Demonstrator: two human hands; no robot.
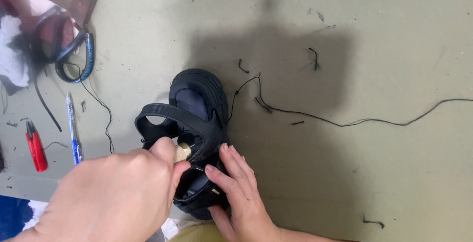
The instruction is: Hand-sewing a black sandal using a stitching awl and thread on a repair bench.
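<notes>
A black sandal (199,138) lies near the middle of the olive-green surface (394,163), toward its near edge, with its toe pointing to the far edge and its straps arching over the footbed. The left hand (116,197) comes in from the near left corner, closed around a small tool with a brass-coloured tip (182,152); that tip is pressed in among the straps at the middle of the sandal. The right hand (241,197) rests against the sandal's right side at the heel end, fingers bent and touching the strap and sole, steadying rather than enclosing it.

A long black thread (354,122) runs from the sandal's right side across the surface to the right edge, and short thread scraps (314,57) lie scattered beyond it. Toward the left edge lie a blue pen (73,128) and, just beside it nearer the edge, small red-handled snips (35,146). In the far left corner sit large scissors (79,30) with dark handle loops, resting partly on pieces of red, white and black cloth (15,50). Another loose thread (101,109) curls from the scissors toward the left hand
</notes>
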